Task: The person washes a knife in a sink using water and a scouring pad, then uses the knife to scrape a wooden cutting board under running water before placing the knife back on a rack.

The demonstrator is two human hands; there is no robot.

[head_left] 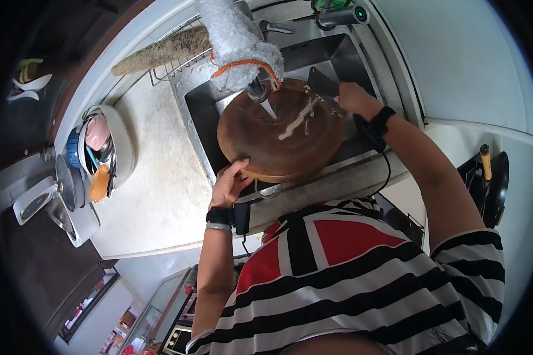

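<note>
A round wooden chopping board [243, 133] rests over a steel sink [331, 50], beneath a running faucet [256, 90] (its upper part bundled in fluffy white wrapping [228, 35] with an orange cord). The left hand [227, 184] pinches the near rim, thumb on top, other fingers partly hidden; the right hand's [358, 100] fingers curl around the handle end of a cleaver [321, 84], its blade overlapping the board's far right edge beside pale streaks [302, 118]. Whether steel touches wood is unclear. Water could make the blade skid or the handle slip; pressure opposite the left hand could tip the board. The cable [388, 168] below the right wrist might snag.
</note>
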